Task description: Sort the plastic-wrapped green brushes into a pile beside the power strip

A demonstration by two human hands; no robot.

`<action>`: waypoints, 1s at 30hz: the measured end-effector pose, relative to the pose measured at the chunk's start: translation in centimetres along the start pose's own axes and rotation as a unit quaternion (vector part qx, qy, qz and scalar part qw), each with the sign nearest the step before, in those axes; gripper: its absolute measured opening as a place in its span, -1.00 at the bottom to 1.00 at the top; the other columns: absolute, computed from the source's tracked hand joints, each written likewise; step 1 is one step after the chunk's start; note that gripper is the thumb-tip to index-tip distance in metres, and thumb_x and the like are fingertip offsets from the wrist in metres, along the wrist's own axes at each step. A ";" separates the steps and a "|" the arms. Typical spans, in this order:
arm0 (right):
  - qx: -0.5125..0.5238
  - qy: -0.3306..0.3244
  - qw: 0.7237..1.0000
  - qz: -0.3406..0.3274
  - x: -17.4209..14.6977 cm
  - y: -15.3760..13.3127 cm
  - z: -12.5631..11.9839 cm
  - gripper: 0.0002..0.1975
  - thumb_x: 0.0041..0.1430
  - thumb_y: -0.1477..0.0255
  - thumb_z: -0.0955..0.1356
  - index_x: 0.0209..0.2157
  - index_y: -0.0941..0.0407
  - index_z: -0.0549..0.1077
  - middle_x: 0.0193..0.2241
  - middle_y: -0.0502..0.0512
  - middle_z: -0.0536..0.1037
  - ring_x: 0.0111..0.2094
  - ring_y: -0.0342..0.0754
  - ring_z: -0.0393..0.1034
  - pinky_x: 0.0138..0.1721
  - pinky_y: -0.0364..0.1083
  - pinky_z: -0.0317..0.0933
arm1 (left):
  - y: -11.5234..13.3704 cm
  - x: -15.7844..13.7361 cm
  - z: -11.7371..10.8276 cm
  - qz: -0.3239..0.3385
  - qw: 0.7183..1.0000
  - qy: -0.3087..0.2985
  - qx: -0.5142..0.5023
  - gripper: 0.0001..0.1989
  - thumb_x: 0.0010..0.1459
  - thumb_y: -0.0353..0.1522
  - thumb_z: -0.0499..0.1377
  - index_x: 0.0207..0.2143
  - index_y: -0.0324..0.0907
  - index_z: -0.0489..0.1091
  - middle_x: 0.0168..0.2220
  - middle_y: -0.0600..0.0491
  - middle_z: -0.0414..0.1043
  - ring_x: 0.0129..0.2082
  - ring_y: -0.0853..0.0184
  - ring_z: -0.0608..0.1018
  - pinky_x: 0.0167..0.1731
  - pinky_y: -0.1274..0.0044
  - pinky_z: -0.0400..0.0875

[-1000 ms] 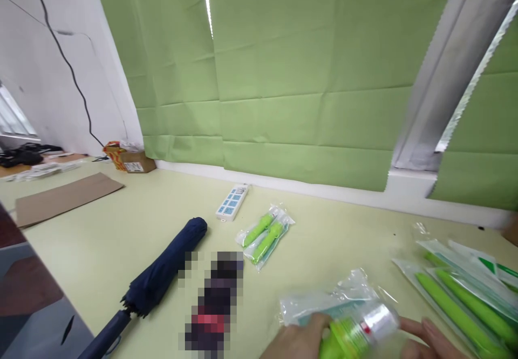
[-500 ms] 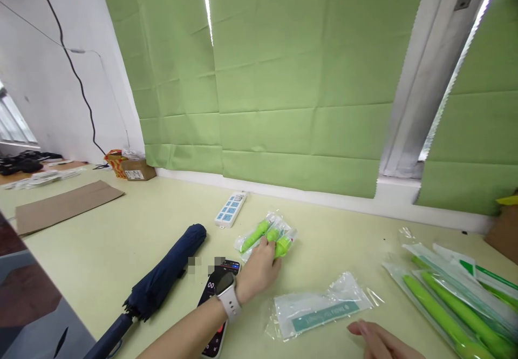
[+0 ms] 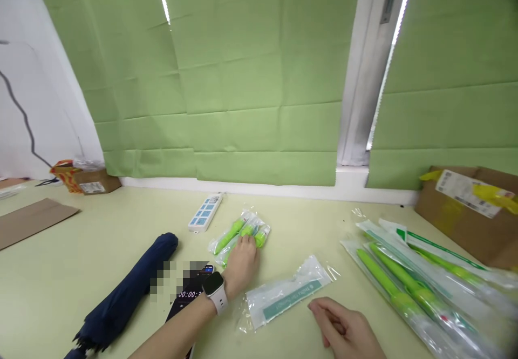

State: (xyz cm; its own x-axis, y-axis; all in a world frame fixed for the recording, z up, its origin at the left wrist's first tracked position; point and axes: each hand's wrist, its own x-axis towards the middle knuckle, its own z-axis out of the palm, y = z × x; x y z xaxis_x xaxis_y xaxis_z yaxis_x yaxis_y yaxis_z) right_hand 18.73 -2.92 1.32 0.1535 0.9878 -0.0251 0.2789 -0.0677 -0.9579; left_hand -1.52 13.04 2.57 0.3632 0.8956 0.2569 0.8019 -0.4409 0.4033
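Observation:
My left hand (image 3: 242,262), with a white smartwatch (image 3: 215,290) on the wrist, rests on a small pile of short green items in clear bags (image 3: 238,232); its fingers lie over them and a firm grip cannot be made out. My right hand (image 3: 348,333) lies loosely curled on the table near the bottom edge and holds nothing. Between the two hands lies an empty clear plastic bag with a teal label (image 3: 285,293).
A folded navy umbrella (image 3: 123,291) and a phone (image 3: 188,294) lie at the left. A white power strip (image 3: 204,212) sits by the wall. Long green items in clear sleeves (image 3: 413,289) fill the right side, a cardboard box (image 3: 469,208) behind them. Flat cardboard (image 3: 28,221) lies far left.
My left hand carried a green item from the near table edge to the small pile and stays on it. The emptied bag lies flat. The view has swung to the right.

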 end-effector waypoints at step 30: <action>0.235 0.164 0.950 0.125 -0.5 -2.8 -2.2 -0.64 0.14 0.10 0.41 -0.19 0.08 0.43 -0.66 -0.21 0.40 -0.71 -0.22 0.10 -0.60 -0.17 0.06 | 4.8 -4.9 -3.2 -0.090 0.915 -0.136 -0.369 -0.38 0.10 -0.27 0.22 0.21 -0.24 0.22 0.08 -0.22 0.30 -0.07 -0.01 0.50 0.03 0.13 0.32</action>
State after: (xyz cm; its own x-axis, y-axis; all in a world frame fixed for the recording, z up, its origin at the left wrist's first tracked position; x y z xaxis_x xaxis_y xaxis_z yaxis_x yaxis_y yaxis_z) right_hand 19.98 -3.57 4.64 0.4670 0.8477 -0.2517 -0.2469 -0.1484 -0.9576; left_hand -0.97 6.34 6.01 0.4421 0.8950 -0.0595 0.3585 -0.1155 0.9264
